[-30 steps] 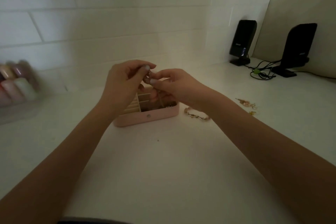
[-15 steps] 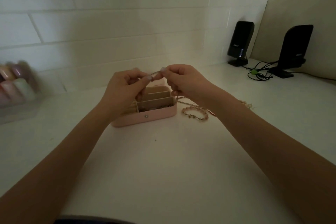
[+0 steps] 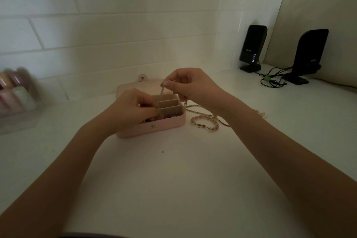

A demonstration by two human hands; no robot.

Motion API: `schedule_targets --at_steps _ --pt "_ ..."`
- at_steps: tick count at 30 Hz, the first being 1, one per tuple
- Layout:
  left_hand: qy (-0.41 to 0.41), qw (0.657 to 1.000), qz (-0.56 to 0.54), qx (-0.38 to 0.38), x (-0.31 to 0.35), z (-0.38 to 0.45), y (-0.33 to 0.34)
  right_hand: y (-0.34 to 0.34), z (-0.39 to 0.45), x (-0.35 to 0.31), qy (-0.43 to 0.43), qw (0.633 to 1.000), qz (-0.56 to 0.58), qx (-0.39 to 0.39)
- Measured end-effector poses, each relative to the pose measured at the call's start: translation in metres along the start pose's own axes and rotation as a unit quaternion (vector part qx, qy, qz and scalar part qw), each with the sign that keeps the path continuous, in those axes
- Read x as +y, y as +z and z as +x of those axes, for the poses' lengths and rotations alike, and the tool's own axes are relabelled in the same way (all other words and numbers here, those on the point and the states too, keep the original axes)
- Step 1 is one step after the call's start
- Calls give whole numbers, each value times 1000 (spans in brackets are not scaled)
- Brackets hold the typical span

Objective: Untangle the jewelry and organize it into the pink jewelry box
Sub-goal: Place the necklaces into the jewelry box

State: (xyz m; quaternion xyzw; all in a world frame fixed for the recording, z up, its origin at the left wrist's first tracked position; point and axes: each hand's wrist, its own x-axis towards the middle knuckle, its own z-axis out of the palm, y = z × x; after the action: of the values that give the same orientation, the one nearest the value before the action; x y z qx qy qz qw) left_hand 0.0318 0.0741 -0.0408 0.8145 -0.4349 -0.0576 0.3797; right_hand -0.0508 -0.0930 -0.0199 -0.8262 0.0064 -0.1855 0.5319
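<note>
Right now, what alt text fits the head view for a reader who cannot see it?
Two hands stretch a thin chain over an open pink box: the right hand pinches its top, the left hand its lower end. A beaded bracelet lies right of the box.

Open pink jewelry box [image 3: 160, 129], chain [image 3: 161, 91] above

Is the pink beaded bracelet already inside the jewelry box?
No, the pink beaded bracelet lies on the white counter just right of the open jewelry box.
</note>
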Motion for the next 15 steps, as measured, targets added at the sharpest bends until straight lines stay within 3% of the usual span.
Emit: schedule_targets --at_steps 8,15 --pt "35 998 32 -30 -5 0 2 15 -4 -1 -38 995 -80 -52" --pt "30 992 -119 -15 -1 0 6 14 -4 0 -58 997 -33 -47"
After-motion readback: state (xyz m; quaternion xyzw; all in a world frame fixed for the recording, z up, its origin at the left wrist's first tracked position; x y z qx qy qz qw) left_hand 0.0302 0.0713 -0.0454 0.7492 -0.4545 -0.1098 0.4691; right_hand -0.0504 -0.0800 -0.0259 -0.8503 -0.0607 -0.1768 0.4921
